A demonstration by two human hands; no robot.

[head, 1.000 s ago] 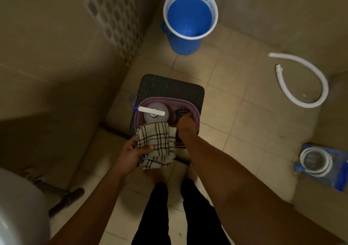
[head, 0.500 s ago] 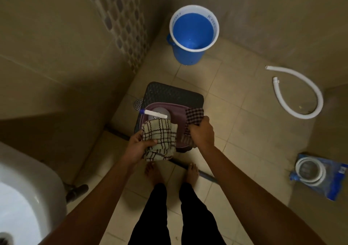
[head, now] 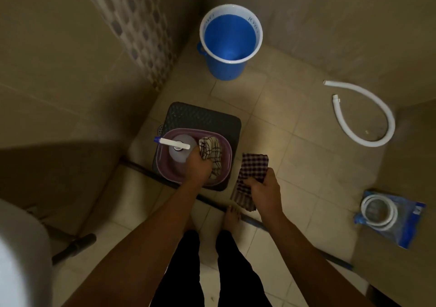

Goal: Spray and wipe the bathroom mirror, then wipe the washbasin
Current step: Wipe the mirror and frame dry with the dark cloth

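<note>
Gripping cream cloth (head: pixel 210 152) over tub rim (head: pixel 227 148), left hand (head: pixel 199 168); right hand (head: pixel 265 186) pinching dark cloth (head: pixel 253 167).

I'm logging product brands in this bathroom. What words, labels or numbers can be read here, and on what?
"JOYO": on the white rim of the blue bucket, right side; the rim's left-side print is too blurred to read.
Blue hose packet: print too small to read.
Spray bottle: no readable label.

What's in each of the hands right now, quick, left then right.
Left hand: grips the cream checked cloth over the purple basin.
Right hand: grips the dark checked cloth, beside the basin.
</note>
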